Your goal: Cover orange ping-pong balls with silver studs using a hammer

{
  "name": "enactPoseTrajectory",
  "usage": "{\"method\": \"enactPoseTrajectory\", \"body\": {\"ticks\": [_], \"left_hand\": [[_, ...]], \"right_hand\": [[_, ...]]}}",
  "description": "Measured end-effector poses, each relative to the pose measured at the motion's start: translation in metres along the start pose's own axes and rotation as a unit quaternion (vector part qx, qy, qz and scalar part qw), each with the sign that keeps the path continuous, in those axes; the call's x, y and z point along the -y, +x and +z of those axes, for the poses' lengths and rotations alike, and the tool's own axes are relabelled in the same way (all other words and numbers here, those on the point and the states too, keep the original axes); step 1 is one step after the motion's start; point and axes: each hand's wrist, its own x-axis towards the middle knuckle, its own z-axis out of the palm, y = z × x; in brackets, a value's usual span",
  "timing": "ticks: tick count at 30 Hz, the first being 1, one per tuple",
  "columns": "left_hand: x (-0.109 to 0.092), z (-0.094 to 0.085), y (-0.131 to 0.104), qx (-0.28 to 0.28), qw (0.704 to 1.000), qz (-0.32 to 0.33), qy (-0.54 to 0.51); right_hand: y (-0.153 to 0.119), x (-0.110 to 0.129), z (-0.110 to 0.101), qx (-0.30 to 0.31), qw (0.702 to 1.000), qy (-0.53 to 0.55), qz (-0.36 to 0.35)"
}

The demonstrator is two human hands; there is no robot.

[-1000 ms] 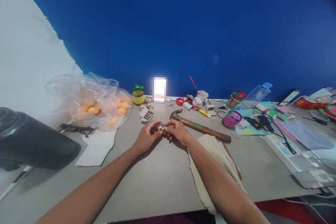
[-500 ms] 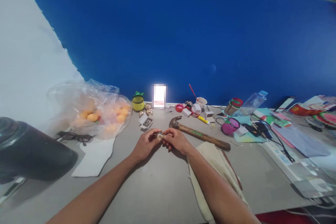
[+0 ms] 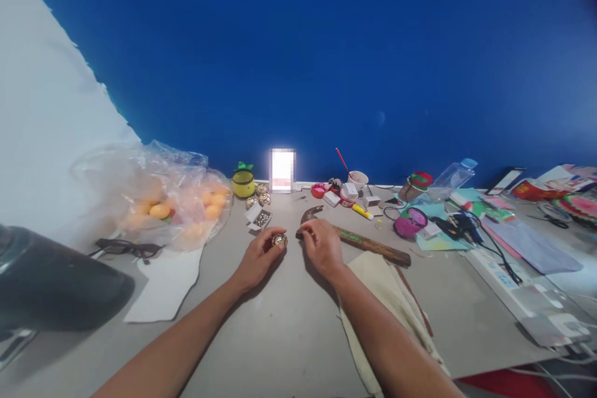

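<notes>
My left hand (image 3: 259, 258) holds a small studded ball (image 3: 280, 240) between thumb and fingers, low over the table. To its right, my right hand (image 3: 321, 247) is apart from the ball, its thumb and fingers pinched together; whatever they hold, if anything, is too small to make out. A hammer (image 3: 373, 247) lies behind the right hand, which covers part of its handle. Just beyond the left hand is an open small box (image 3: 262, 219) of shiny metal pieces. Several more studded balls (image 3: 263, 199) sit behind that box.
Left are a dark bottle (image 3: 60, 280), glasses (image 3: 128, 248) and a plastic bag of orange fruit (image 3: 160, 210). A beige cloth (image 3: 373, 298) lies under my right forearm. Small boxes, a paper cup (image 3: 357, 180), a purple container (image 3: 410, 222) and a power strip (image 3: 504, 286) stand right.
My right hand has moved away from the ball to the right, over the hammer's handle. The ball stays in my left hand. The view has shifted slightly.
</notes>
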Motion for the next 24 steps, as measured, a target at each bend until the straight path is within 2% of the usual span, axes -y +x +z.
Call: {"method": "enactPoseTrajectory", "body": {"ticks": [3, 6, 10, 17, 20, 24], "left_hand": [[0.002, 0.0, 0.001, -0.002, 1.0, 0.009, 0.011], [0.001, 0.001, 0.002, -0.009, 0.999, 0.029, 0.036], [-0.001, 0.0, 0.003, -0.013, 0.997, 0.042, 0.059], [-0.005, 0.002, 0.002, 0.003, 1.0, 0.003, 0.022], [-0.005, 0.004, 0.002, 0.006, 1.0, -0.012, -0.028], [-0.004, 0.005, 0.003, 0.02, 0.998, -0.021, -0.059]], "right_hand": [[0.006, -0.014, -0.009, -0.058, 0.987, -0.141, 0.045], [0.008, -0.029, -0.009, -0.031, 0.972, -0.216, 0.087], [0.006, -0.038, -0.004, 0.015, 0.97, -0.226, 0.092], [0.01, -0.04, -0.006, 0.068, 0.966, -0.236, 0.085], [0.011, -0.038, -0.006, 0.047, 0.968, -0.236, 0.067], [0.008, -0.029, -0.007, -0.022, 0.976, -0.218, 0.003]]}}
